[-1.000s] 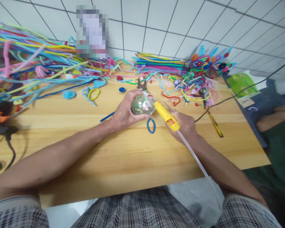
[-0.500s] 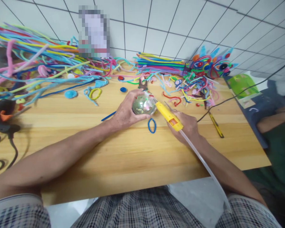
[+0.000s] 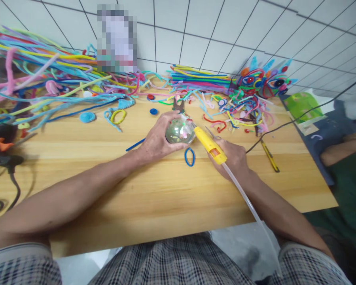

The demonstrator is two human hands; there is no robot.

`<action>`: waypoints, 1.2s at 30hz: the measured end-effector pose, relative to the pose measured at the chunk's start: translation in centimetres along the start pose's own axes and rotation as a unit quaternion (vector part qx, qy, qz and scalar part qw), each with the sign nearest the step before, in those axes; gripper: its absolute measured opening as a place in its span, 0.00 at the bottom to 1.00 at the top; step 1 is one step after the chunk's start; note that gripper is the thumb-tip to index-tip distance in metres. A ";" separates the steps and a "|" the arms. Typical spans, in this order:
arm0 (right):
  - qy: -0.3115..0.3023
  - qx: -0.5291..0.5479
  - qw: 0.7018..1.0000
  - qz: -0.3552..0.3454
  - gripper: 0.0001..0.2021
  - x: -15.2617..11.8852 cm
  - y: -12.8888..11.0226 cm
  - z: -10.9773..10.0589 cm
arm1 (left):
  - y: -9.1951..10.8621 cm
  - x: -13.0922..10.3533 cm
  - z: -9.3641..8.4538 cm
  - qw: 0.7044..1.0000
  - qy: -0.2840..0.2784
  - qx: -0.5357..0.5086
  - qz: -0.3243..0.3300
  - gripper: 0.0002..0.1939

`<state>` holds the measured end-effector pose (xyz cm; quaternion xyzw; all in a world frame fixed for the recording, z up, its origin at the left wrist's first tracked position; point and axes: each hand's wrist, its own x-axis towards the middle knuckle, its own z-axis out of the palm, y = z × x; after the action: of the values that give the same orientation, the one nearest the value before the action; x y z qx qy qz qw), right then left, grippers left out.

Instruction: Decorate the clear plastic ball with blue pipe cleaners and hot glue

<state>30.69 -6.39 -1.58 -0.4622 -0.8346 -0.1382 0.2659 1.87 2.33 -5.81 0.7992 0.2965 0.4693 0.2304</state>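
Note:
A clear round ball with small colourful bits on it rests in the grip of my left hand, fingers and thumb around its left side. My right hand is wrapped round a yellow glue gun, whose nozzle points at the ball's right side. A clear glue stick trails from the gun's rear. Just below the ball, a blue loop lies on the table. The jaws of some pliers show behind the ball.
Pipe cleaners are heaped at the left, with a bundle at the back. Cut pieces and decorated masks sit back right. A yellow cutter and black cable lie right. Another person's arm shows at the far right.
The yellow glue gun has tilted slightly, its rear end and the glue stick shifting a little to the left. My left hand keeps its hold on the ball.

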 end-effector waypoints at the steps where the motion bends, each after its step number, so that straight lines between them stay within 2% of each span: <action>1: -0.004 0.000 1.000 0.005 0.12 0.0 0.0 0.0 | 0.0 0.0 0.0 1.000 0.000 0.001 0.000 0.46; 6: -0.003 0.004 1.000 0.008 0.12 0.1 -0.1 0.0 | 0.1 0.0 0.0 1.000 0.001 0.004 -0.004 0.46; 12: 0.044 0.013 0.999 -0.025 0.08 0.3 -0.2 0.1 | 0.0 0.0 0.0 1.000 0.004 0.001 0.003 0.46; 17: 0.014 0.003 1.000 -0.007 0.09 0.3 0.1 0.2 | 0.3 -0.1 0.2 1.000 -0.001 0.000 0.010 0.47; 23: 0.026 0.009 0.999 -0.026 0.07 0.2 0.5 -0.2 | 0.6 -0.1 0.2 1.000 0.006 0.000 0.003 0.47; 28: -0.008 0.030 0.999 -0.011 0.09 0.0 0.2 -0.5 | 0.3 -0.1 0.3 1.000 0.007 -0.001 -0.007 0.48; 33: 0.024 0.023 0.999 -0.032 0.09 0.1 -0.1 -0.2 | 0.2 -0.2 0.4 1.000 0.012 -0.003 0.003 0.47; 36: 0.027 0.015 0.999 -0.018 0.09 -0.1 0.1 0.3 | 0.3 -0.2 0.4 1.000 0.005 -0.006 -0.001 0.47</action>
<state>30.74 -6.21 -1.86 -0.4395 -0.8372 -0.1423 0.2926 2.21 1.95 -5.92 0.7952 0.2956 0.4752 0.2336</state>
